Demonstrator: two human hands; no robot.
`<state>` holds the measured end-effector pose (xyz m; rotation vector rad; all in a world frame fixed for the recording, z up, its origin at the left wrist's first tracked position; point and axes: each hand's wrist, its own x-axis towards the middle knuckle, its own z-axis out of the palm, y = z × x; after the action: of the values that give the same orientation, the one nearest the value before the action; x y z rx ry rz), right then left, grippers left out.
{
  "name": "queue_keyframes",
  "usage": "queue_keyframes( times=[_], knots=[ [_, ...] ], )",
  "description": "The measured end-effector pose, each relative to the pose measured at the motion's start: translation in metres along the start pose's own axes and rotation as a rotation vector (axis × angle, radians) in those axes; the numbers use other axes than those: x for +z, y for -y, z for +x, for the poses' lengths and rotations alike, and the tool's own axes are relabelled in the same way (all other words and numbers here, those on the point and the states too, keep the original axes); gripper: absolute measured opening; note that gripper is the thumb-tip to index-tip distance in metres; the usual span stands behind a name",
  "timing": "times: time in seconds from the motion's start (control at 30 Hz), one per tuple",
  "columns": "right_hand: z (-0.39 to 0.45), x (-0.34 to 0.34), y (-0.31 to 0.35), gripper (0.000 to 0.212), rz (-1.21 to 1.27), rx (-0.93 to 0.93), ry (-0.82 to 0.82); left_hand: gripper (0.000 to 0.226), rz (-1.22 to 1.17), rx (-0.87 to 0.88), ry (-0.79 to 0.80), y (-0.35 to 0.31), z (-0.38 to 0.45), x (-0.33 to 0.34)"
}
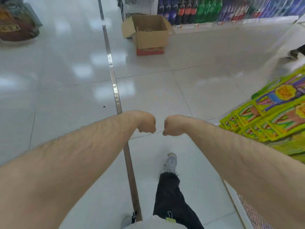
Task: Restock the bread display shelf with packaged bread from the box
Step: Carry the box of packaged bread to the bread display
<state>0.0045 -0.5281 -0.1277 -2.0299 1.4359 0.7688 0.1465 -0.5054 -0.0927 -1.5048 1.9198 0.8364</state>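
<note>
Curling tight, both fists meet mid-frame: the left hand (146,122) and right hand (172,124) are clenched on nothing, knuckles nearly touching, fingers tucked out of sight beneath. Below them one dark trouser leg and a grey shoe (170,161) stand on the white tiled floor (66,96). Candy packs (270,119) crowd the right edge. Up top, the open cardboard box (149,33) sits by the drinks shelf (214,10), its contents hard to make out, wide bare floor between.
</note>
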Motion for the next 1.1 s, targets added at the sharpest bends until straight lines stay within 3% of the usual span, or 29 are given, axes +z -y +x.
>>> queue_keyframes(
  times=[0.2, 0.37, 0.87, 1.1],
  knots=[
    [0.125, -0.115, -0.062, 0.031, 0.051, -0.052, 0.023, 0.031, -0.119, -0.069, 0.04, 0.023, 0.11, -0.125],
    [0.21, -0.224, -0.094, 0.026, 0.037, -0.08, 0.028, 0.032, -0.237, -0.102, -0.038, 0.058, 0.181, -0.23],
    [0.495, -0.512, -0.115, 0.028, 0.128, 0.037, -0.013, 0.027, -0.294, -0.022, -0.087, 0.243, 0.419, -0.52],
    [0.609, -0.624, -0.145, 0.033, 0.233, 0.024, -0.076, 0.027, -0.333, -0.006, -0.091, 0.298, 0.522, -0.637]
  ],
)
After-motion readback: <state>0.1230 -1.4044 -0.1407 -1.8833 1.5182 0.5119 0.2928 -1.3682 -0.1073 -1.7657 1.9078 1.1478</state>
